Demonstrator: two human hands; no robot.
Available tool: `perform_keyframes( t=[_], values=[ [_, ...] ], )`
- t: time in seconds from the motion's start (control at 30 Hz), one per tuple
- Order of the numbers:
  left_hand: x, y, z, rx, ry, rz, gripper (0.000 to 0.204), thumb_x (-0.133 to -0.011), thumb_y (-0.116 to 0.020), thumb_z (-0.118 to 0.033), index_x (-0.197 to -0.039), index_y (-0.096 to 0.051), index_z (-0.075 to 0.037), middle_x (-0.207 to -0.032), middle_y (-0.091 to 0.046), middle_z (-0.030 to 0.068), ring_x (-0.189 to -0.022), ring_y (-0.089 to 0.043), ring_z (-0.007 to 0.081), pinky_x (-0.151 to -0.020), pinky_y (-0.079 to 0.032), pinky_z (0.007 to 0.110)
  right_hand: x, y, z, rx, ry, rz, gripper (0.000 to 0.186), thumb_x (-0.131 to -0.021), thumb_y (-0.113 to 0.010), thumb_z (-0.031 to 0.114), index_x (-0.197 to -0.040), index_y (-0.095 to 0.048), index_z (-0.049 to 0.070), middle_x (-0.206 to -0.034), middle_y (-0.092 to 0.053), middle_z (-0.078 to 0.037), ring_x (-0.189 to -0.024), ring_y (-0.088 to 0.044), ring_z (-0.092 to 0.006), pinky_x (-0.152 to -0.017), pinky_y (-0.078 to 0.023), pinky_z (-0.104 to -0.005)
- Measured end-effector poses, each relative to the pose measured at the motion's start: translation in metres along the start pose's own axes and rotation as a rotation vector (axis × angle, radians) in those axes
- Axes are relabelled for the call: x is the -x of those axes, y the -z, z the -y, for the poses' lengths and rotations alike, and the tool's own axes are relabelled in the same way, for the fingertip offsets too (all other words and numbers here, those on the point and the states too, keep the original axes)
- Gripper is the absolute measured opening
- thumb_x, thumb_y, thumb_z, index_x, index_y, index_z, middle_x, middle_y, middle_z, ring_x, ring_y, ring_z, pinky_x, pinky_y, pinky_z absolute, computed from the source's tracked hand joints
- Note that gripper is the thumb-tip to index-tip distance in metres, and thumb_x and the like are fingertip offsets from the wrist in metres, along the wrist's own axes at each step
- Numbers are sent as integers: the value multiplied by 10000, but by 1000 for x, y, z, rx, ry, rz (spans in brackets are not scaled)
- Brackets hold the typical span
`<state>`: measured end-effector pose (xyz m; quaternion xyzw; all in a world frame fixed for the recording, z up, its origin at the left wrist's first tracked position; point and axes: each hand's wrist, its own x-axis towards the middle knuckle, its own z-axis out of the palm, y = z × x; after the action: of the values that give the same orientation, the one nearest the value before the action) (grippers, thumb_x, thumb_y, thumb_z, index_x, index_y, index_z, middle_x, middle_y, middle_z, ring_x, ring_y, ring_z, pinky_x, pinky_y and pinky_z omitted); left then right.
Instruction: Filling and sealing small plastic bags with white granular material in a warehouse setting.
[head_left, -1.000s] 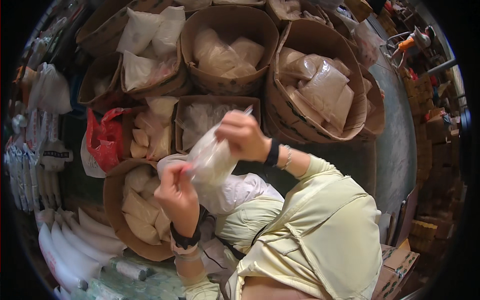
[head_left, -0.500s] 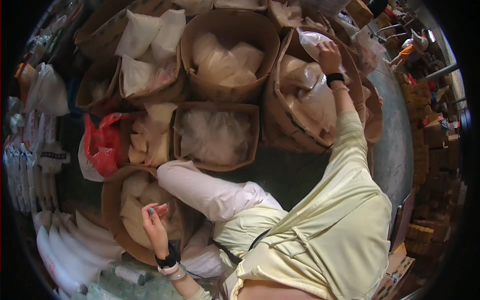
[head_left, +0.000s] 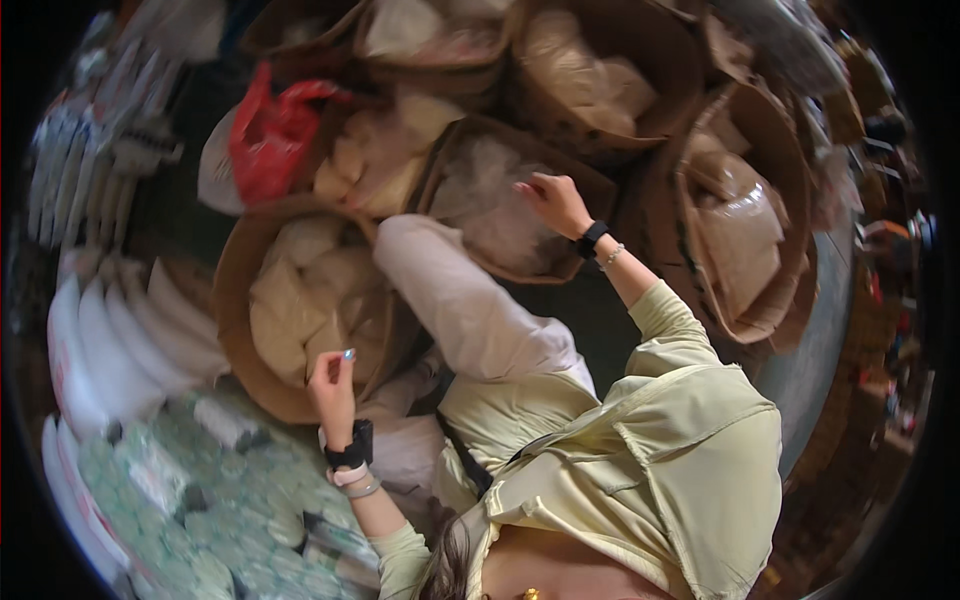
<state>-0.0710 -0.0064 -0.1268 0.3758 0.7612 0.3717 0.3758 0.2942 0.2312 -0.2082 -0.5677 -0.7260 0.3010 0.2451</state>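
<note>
My right hand [head_left: 558, 205] is over a square carton [head_left: 590, 195] of crumpled clear plastic bags [head_left: 490, 190]. Its fingers are loosely curled with the thumb apart, and I see nothing in them, though motion softens the view. My left hand [head_left: 333, 390] hovers by the near rim of a round cardboard bin [head_left: 235, 270] with cream-filled bags [head_left: 290, 300]. The left fingers are bent and apart, with nothing visible between them. At the right, another cardboard bin [head_left: 690, 215] contains shiny clear bags with beige contents [head_left: 735, 235].
A red plastic bag [head_left: 270, 145] is next to a carton of pale yellow pieces [head_left: 380, 155]. More cardboard bins [head_left: 660, 60] line the far side. White sacks [head_left: 90, 350] and greenish plastic packs [head_left: 230, 510] lie at the left. My bent leg [head_left: 450, 290] is between the bins.
My right hand has left the white plastic bag at the far right bin and come back over the square carton. My left fingers have bent more. The view has turned and shifted.
</note>
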Motion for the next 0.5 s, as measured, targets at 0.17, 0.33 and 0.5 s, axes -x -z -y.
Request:
perform_keyframes(
  t=[0.17,0.33,0.5],
  values=[
    [40,22,37,-9,135,-60,164,-944,-570,-136,-926,-592,25,-860,-653,46,-797,-591,95,-743,-461,234,17,-101,-92,91,-463,188,274,-814,-614,243,-800,-671,-25,-747,-651,-227,-785,-653,-377,-745,-511,-427],
    [52,29,62,8,303,-96,169,-958,-535,-146,-961,-580,16,-959,-680,101,-869,-630,139,-775,-485,268,23,-174,-188,256,-567,200,340,-786,-682,223,-1048,-609,18,-1006,-653,-228,-973,-626,-365,-849,-494,-425],
    [54,31,74,6,428,-47,165,-975,-501,-168,-961,-571,-19,-973,-661,79,-845,-613,121,-731,-467,234,5,-207,-171,367,-731,306,507,-799,-689,251,-1209,-479,40,-1228,-549,-229,-1117,-555,-363,-945,-457,-437]
  ],
)
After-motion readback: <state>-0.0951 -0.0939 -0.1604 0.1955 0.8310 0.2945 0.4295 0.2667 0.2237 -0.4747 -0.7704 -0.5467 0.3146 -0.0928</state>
